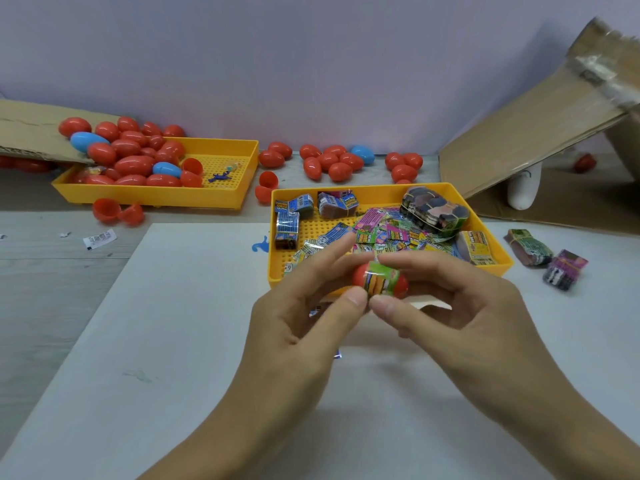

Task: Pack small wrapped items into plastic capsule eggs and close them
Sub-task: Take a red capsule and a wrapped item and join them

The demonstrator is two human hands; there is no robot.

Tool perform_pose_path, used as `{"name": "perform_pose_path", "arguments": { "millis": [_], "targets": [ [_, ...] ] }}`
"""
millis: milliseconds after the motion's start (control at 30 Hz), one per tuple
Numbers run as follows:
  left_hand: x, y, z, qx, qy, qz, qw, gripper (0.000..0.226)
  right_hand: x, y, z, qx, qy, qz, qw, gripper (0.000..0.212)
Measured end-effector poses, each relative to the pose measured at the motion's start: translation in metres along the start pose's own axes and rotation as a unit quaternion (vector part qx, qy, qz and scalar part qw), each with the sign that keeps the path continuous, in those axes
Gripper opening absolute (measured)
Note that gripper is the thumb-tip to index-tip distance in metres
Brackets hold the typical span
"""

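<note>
While both hands met over the white tabletop [173,341], the left hand [304,320] and right hand [460,303] pinched a red egg [360,275] with a green wrapped item [382,280] stuck in its middle, just in front of the yellow tray [498,268] of wrapped items.

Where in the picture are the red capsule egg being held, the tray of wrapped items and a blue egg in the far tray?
red capsule egg [360,276], head view, its left red end.
tray of wrapped items [381,189], head view, far rim.
blue egg [167,169], head view, its middle.
</note>
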State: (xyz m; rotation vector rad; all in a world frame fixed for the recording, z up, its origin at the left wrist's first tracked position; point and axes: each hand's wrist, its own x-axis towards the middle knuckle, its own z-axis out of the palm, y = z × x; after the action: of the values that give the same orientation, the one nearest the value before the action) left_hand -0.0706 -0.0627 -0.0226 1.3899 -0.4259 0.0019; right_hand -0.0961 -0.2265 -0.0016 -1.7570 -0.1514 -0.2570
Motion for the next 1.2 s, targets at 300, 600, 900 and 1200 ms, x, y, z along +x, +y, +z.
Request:
{"name": "perform_pose_path", "arguments": {
  "millis": [300, 600, 900, 1200],
  "targets": [
    [0.004, 0.002, 0.000, -0.014, 0.025, -0.033, 0.999, 0.017, -0.002, 0.007, 0.004, 0.000, -0.032, -0.064, 0.997, 0.045],
    [0.004, -0.006, 0.000, -0.031, 0.014, 0.058, 0.998, 0.057, 0.004, 0.000, 0.002, 0.134, 0.016, 0.101, 0.986, 0.028],
    [0.003, -0.010, 0.004, -0.025, 0.068, 0.044, 0.996, 0.053, 0.001, -0.009, -0.004, -0.067, 0.121, -0.113, 0.984, 0.035],
    [0.009, -0.017, 0.006, -0.004, 0.134, 0.057, 0.989, 0.049, 0.043, -0.074, -0.090, -0.418, 0.282, -0.441, 0.742, 0.022]
  ]
}}
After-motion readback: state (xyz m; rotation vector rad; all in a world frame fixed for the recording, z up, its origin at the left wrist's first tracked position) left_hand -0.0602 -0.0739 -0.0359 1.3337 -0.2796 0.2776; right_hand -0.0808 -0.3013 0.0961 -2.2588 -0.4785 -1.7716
